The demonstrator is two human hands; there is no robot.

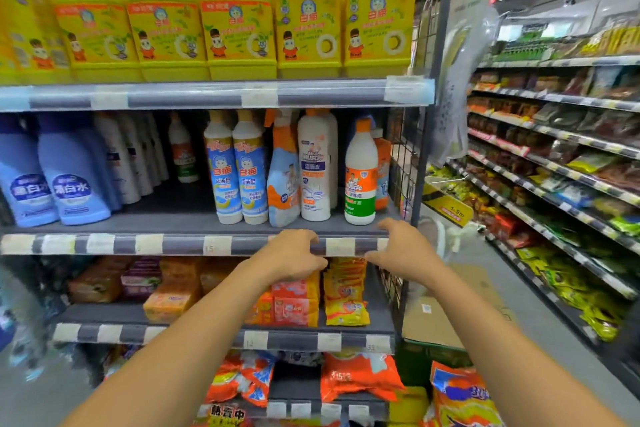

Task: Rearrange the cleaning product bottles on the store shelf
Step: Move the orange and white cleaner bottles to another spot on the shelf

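Both hands empty, fingers loosely curled; left hand (pixel 294 253) and right hand (pixel 403 248) sit at the price rail (pixel 214 244), just below the cleaning bottles (pixel 315 166) packed at the right end of the middle shelf (pixel 166 218). Best to grip one bottle by its body, lift it clear of its neighbours, label out. Shelf is flat, grey, with a gap mid-left; wire end panel (pixel 403 163) to the right; snack aisle (pixel 554 163) beyond.

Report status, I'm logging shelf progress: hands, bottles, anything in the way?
Left hand and right hand empty, at the middle shelf's front rail. Rightmost white bottle upright beyond them, untouched. Nothing blocking.
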